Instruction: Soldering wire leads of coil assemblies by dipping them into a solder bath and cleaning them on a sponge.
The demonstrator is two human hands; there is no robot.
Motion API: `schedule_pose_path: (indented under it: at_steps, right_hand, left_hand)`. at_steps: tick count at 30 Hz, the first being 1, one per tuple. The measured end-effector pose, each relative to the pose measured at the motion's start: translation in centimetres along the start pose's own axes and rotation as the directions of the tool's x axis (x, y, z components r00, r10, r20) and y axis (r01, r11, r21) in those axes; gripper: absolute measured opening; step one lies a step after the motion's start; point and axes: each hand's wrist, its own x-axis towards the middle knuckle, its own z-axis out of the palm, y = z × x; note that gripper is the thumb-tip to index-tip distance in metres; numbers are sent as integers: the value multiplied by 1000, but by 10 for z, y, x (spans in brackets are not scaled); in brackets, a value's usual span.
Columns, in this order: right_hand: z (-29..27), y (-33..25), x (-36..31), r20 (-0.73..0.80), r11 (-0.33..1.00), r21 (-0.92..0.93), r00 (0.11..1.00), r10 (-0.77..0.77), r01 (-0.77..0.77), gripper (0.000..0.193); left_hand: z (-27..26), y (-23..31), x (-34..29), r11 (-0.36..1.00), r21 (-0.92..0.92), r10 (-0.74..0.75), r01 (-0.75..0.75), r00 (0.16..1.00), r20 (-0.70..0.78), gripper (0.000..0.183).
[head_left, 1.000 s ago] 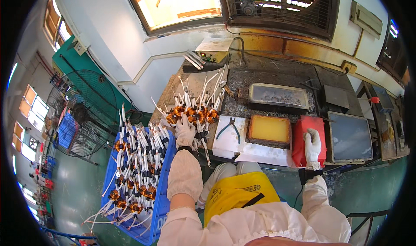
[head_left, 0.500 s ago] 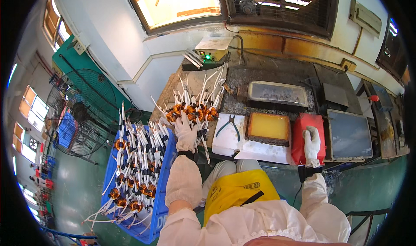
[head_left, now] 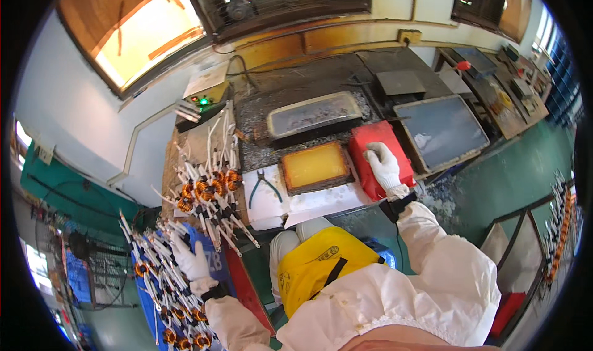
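My left hand (head_left: 193, 261), in a white glove, reaches over the blue crate (head_left: 223, 270) at the lower left. Its thumb and fingers are apart, with nothing visibly held, close to the copper-wound coils (head_left: 201, 340) with white leads that fill the crate. Another group of copper coils (head_left: 204, 189) lies at the bench's left edge, some leads hanging over the front. My right hand (head_left: 383, 164), also gloved, rests on a red box-shaped thing (head_left: 365, 146), fingers curled in; whether they hold anything is hidden.
Between the hands lie pliers (head_left: 264, 184) on a white sheet (head_left: 256, 212) and a tray of yellow material (head_left: 315, 167). Behind stands a glass-topped tray (head_left: 316, 115); a grey-surfaced tray (head_left: 448, 131) is at right. A control box (head_left: 207, 85) with a green light sits at back left.
My left hand has left the coils on the bench and moved down and left to the crate. The view has turned rightward. My right hand stays on the red thing.
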Motion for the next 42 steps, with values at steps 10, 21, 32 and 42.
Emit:
schedule_pose_path:
  at_steps: [10,21,32,42]
  right_hand:
    - [-71,-40,71,117,939,-278,978,-173,200,20]
    - [-133,53,174,160,500,-851,986,-41,159,20]
    - [-106,67,181,-73,822,-526,974,214,-220,32]
    - [-81,18,191,-135,787,-571,918,-372,235,28]
  left_hand:
    - [16,-72,-11,985,-22,-144,169,892,429,37]
    - [27,-80,-4,978,-56,-155,200,881,448,33]
    - [25,-72,-6,961,-103,-188,259,876,443,30]
    - [15,-56,-5,964,-18,-230,267,863,450,35]
